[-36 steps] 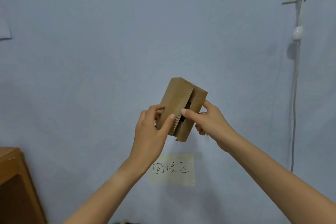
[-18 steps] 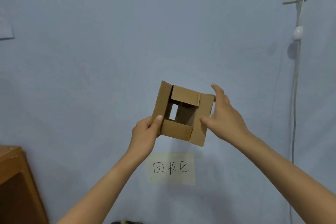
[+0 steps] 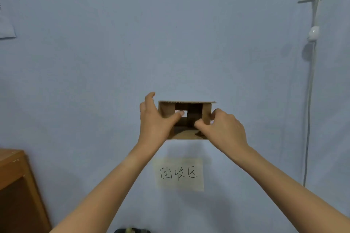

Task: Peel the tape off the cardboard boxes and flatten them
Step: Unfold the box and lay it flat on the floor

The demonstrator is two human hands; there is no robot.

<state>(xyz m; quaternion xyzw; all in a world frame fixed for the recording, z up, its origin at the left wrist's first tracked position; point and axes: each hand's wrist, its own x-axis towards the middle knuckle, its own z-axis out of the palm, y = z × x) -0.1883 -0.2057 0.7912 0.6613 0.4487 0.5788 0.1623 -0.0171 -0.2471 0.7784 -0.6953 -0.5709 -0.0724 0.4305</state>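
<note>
Box (image 3: 186,120) is being held in the air in front of the wall, above the label (image 3: 179,174), open end facing the camera, long axis running left-right. Left hand (image 3: 155,119) is gripping its left wall, thumb reaching into the opening; right hand (image 3: 223,130) is pinching the right flap. Both hands are equally near. No tape is showing. Judgement: nothing is blocking the collapse.

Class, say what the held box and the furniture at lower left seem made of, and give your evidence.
Box: corrugated cardboard, matte brown; a fluted top edge shows. Furniture: apparently wood or wood-look board, smooth orange-brown; which one cannot be told.
</note>
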